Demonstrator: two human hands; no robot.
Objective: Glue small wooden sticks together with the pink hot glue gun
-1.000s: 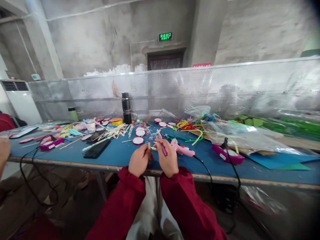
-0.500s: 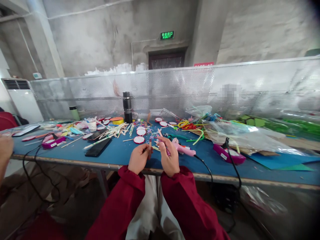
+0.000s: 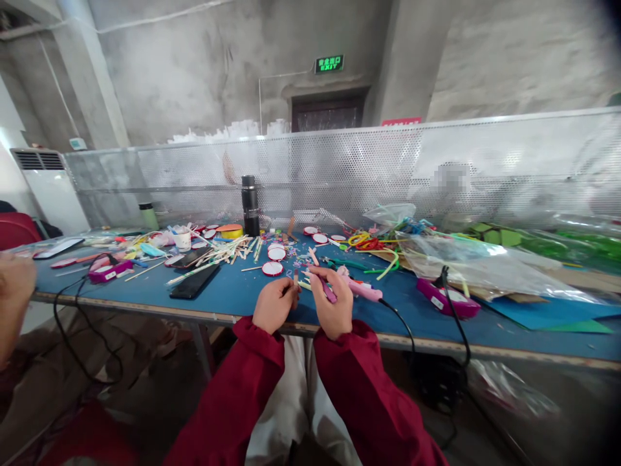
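My left hand (image 3: 273, 306) pinches a short wooden stick (image 3: 295, 279) upright over the front edge of the blue table (image 3: 228, 294). My right hand (image 3: 334, 309) grips a purple pen-like tool (image 3: 326, 288), its tip pointing toward the stick. The two hands sit close together, fingers nearly touching. A pink glue gun (image 3: 359, 288) lies just behind my right hand, its black cord running off the table edge. Red sleeves cover both my arms.
A black phone (image 3: 195, 283) lies left of my hands. Wooden sticks (image 3: 228, 251), round red-rimmed discs (image 3: 272, 268), a black flask (image 3: 250, 206), a second glue gun (image 3: 449, 298), plastic bags (image 3: 466, 262) and pipe cleaners (image 3: 369, 246) crowd the table. Another person's hand (image 3: 14, 291) is at the far left. A perforated metal screen (image 3: 388, 168) backs the table.
The view has drifted slightly left and down. My hands keep the same grips, with the stick and the purple tool held a little closer together.
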